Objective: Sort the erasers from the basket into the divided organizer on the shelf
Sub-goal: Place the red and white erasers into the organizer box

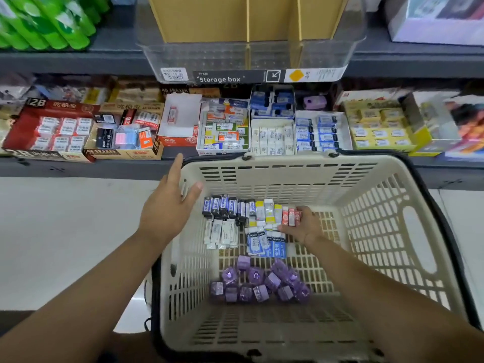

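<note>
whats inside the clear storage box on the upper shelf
The storage box holds only cardboard dividers forming compartments; no erasers show in them. The compartments' upper parts run out of frame.

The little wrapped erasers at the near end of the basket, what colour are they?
Purple erasers, seen best in the head view, heaped in the cream basket.

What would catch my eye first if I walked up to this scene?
The cream slotted plastic basket fills the foreground, holding rows of small wrapped erasers and a heap of purple cube erasers. The right hand reaches onto red-and-white erasers; the left hand hovers open at the rim.
</note>
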`<state>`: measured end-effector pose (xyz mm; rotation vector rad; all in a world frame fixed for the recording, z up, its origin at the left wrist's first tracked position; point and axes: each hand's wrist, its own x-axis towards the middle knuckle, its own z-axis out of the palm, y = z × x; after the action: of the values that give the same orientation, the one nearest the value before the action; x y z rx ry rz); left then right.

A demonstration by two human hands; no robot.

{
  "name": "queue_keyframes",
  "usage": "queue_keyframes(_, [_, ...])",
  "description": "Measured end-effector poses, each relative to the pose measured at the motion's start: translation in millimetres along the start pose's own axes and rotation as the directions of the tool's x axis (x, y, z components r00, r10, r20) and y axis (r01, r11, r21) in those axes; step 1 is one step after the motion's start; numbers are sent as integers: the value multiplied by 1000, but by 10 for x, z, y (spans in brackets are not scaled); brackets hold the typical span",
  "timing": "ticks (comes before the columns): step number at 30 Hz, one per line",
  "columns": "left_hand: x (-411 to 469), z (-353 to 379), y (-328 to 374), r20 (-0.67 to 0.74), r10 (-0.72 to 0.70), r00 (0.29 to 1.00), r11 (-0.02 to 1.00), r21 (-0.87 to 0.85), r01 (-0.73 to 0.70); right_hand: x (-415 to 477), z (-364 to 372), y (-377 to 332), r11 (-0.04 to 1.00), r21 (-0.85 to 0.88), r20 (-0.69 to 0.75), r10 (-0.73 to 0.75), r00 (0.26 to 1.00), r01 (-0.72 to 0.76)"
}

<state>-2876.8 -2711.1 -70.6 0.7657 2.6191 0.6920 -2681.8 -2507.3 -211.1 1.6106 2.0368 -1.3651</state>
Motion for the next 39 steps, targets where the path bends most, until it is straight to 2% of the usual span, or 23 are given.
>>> queue_keyframes(7, [11, 9, -19, 9, -8, 1000, 1000, -16, 9, 94, -128, 75, 985, -100, 57, -136, 989, 142])
queue_keyframes(14, [23, 19, -37, -4, 6, 1000, 1000, -11, -6, 118, -20, 41, 974, -196, -25, -125, 992, 117])
queue_keyframes(23, [12, 5, -4, -5, 1, 1000, 1000, -12, -1, 186, -71, 42, 976, -198, -50, -104, 993, 92])
queue_keyframes(30, [-2, -8, 18, -14, 11, 1000, 1000, -21, -11, 159, -70, 79, 884, -457, -106, -169, 980, 103])
queue_keyframes(33, [9, 0, 26, -15, 17, 1000, 1000, 11, -17, 154, -78, 91, 891, -438, -117, -185, 976, 117])
queue_keyframes(36, [23, 13, 31, 8, -13, 1000, 999, 46, 13, 105, -177, 120, 895, -419, -51, -191, 980, 152])
queue_keyframes(38, [25, 16, 12, -27, 4, 1000, 986, 168, 1, 42, -282, 140, 889, -427, -3, -186, 983, 167])
queue_keyframes(39, [16, 18, 19, -77, 57, 995, 967, 251, -36, 5, -341, 138, 883, -436, 21, -186, 982, 177])
